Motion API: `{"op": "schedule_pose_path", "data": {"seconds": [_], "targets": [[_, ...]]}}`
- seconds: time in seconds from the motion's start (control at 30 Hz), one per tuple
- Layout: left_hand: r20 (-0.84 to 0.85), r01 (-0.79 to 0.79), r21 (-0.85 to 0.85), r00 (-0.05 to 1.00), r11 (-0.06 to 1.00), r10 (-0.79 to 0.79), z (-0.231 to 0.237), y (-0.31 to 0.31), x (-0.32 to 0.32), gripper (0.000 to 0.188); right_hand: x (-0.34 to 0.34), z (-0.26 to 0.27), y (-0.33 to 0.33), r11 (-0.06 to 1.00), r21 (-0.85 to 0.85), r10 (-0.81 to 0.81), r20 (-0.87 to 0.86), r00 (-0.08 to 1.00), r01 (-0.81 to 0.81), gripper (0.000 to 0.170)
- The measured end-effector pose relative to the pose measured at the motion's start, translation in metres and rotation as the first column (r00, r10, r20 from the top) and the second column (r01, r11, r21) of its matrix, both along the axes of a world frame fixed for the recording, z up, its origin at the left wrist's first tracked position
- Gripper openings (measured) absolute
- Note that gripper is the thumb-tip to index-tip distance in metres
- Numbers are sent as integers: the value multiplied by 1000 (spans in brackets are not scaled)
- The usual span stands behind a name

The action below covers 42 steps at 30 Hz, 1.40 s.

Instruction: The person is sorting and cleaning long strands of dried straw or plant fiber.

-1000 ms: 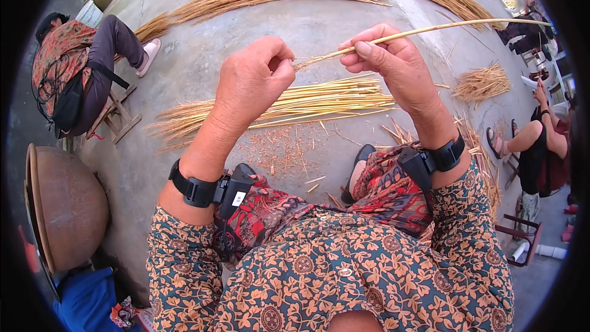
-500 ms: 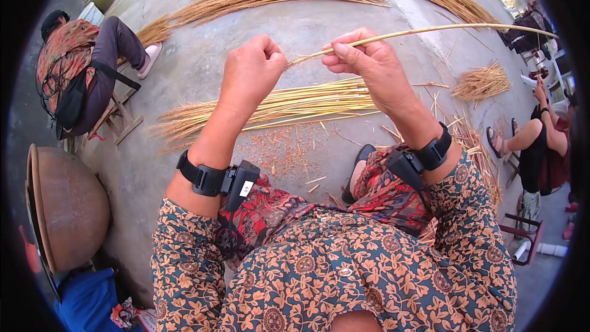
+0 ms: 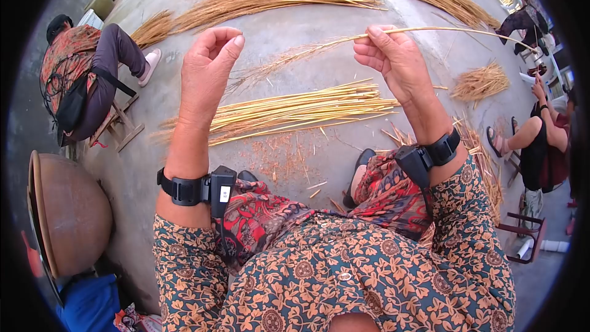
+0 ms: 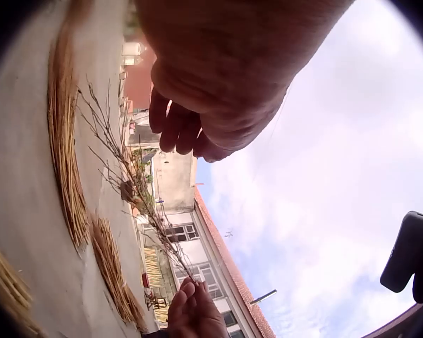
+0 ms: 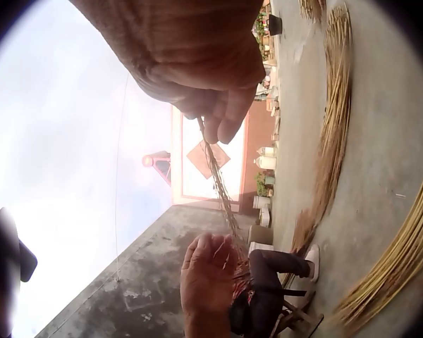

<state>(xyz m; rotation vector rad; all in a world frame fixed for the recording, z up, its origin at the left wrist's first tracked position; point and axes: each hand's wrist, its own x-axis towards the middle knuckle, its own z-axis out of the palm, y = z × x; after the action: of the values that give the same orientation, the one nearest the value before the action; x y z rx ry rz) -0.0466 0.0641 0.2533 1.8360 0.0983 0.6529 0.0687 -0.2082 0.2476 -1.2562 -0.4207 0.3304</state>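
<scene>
**Slender stalk (image 3: pixel 430 28) pinched in the right grip (image 3: pixel 399 67)**

A bundle of stalks (image 3: pixel 319 103) lies on the floor (image 3: pixel 292 27). Higher up, the slender stalk passes between the right grip's thumb and fingers, bare stem rightward, branching tip leftward. The left hand (image 3: pixel 208 77), loosely curled, is near that tip.

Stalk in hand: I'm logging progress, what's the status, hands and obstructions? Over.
Right hand pinching stalk. Left hand off it, nothing visible in grasp. Branched end toward left hand, no obstruction seen.
</scene>
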Motion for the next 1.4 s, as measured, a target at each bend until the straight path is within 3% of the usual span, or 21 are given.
{"op": "schedule_pose_path", "data": {"seconds": [0.1,0.2,0.3,0.4,0.5,0.6,0.7,0.8,1.0,1.2,1.4], "targets": [[-3,54,-13,999,998,-54,0,-4,-1,17,3,1,0,1000,-2,1,4,1000,-1,19],[8,59,89,998,994,-60,-2,-11,-2,14,2,1,1,1000,16,6,19,1000,-6,18],[-172,121,179,981,976,-90,4,-18,-6,17,0,2,1,1000,17,16,26,1000,-17,18],[-155,117,248,985,962,-80,-1,-20,-4,22,-1,4,2,999,18,29,46,999,-30,19],[-19,61,203,998,977,-59,-8,-22,2,26,-4,6,2,999,6,33,49,998,-33,20],[-194,240,73,956,968,-222,-8,-17,1,27,-5,7,2,999,-1,49,54,997,-49,21],[-310,308,-25,902,951,-300,-5,-15,-2,21,-6,6,3,998,-16,54,64,996,-53,21],[-314,331,-33,892,943,-324,-5,-15,-3,17,-6,7,2,998,-8,70,67,995,-70,21],[-334,321,30,896,947,-294,-4,-16,-4,15,-8,8,4,997,-30,80,92,993,-78,21],[-303,235,262,941,936,-152,-3,-21,-4,12,-11,10,5,996,-65,75,95,993,-69,21],[-301,136,382,954,914,-17,-8,-23,-1,11,-15,4,9,990,-58,134,151,979,-126,18]]}}
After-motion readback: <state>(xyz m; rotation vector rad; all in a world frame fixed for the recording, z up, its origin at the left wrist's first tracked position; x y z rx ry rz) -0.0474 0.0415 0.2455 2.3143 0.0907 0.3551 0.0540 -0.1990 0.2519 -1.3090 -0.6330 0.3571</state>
